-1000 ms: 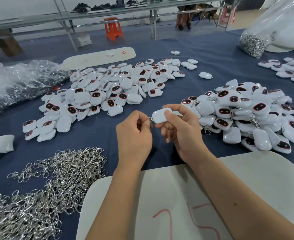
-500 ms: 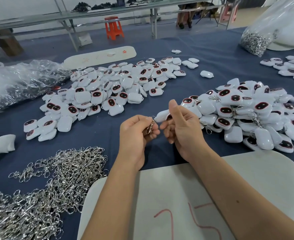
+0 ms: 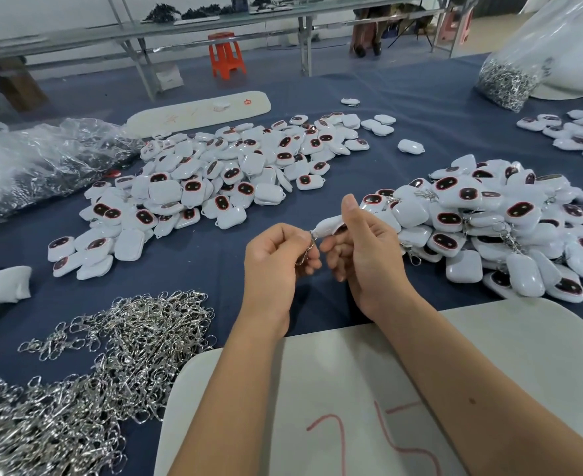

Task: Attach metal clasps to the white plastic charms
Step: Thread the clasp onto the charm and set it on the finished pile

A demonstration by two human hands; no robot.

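Surroundings: pile of loose metal clasps (image 3: 77, 383) near-left on the blue-covered table (image 3: 420, 108), pile of bare white charms (image 3: 214, 180) centre-left, pile of charms with clasps fitted (image 3: 496, 221) on the right, touching nothing of the hands but just behind the right one. White board (image 3: 386, 389) with red marks lies under both forearms. Crumpled plastic bag (image 3: 35, 159) far left, bag of clasps (image 3: 503, 80) far right, orange stool (image 3: 226, 55) beyond the table.

Right hand (image 3: 362, 249) grips one white charm (image 3: 327, 224), thumb up along it; fingers hide most of the body. Charm's long axis runs roughly left-right, narrow loop end pointing left toward the left hand (image 3: 276, 259). Left hand pinches a metal clasp (image 3: 307, 250) between thumb and curled fingers; clasp hangs down-left from the charm's tip, touching it. Both held above the table between the piles.
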